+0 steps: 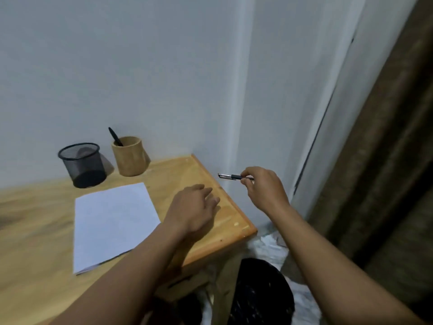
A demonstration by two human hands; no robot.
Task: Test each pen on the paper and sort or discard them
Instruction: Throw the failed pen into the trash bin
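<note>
Nearest me, below my right forearm and off the desk's edge, sits a dark round bin (260, 294) on the floor. My left hand (191, 211) rests palm down on the wooden desk (210, 174), fingers loosely spread and holding nothing. Just left of it lies the white paper (112, 219). My right hand (263, 187) is raised past the desk's right edge, fingertips pinched on one end of a dark pen (234, 176), which points level toward the left. Farther off, beyond my left hand by the wall, stand a wooden cup (130, 158) with a black pen (115, 136) leaning in it and, left of that, a black mesh cup (83, 165).
</note>
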